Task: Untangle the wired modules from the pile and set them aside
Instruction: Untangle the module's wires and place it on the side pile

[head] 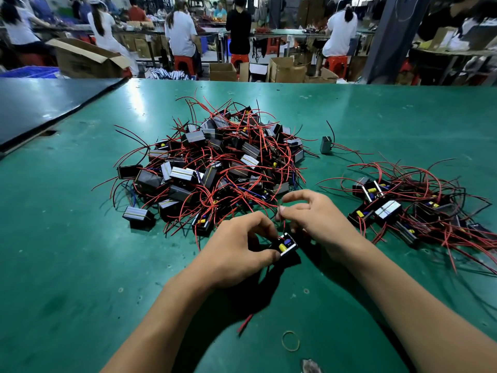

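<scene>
Mostly, bare table (67,265) lay left of my arms; my left hand (236,249) gripped a module (287,245), my right hand (309,216) pinched a thin wire (280,221), hardly discernible.

Two up: left hand (236,251), right hand (314,219). One module (286,246), one wire (281,220). Two heaps: big pile (223,165) twelve o'clock, small pile (414,208) three. One stray module (326,145) one o'clock, one band (282,341) six.
</scene>
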Motion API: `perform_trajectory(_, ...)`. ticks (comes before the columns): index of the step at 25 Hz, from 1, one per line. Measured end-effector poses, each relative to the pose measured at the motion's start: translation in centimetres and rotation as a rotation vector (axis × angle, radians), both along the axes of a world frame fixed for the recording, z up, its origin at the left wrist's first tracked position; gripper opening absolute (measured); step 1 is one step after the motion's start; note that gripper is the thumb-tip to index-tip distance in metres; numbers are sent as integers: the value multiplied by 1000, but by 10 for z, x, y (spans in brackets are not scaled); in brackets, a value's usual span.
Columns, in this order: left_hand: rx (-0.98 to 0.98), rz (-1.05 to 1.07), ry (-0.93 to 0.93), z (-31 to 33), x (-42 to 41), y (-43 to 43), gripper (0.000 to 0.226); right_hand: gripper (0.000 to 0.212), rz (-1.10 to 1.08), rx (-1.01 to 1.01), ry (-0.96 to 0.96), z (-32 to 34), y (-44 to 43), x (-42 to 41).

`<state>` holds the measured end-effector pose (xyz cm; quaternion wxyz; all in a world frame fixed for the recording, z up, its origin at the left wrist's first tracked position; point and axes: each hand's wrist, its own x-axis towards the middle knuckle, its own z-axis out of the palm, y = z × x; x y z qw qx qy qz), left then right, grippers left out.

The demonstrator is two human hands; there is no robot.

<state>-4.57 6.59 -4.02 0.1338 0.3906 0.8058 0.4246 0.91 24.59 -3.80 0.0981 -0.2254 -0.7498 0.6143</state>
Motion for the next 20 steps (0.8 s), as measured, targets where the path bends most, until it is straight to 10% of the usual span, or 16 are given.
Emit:
perform_trajectory(10,13,-67,-5,7,16,3,22,10,32,-66,11,4,21,2)
perform_trajectory(20,328,-578,-809,32,15,-15,28,8,-120,230,112,-19,20,-6)
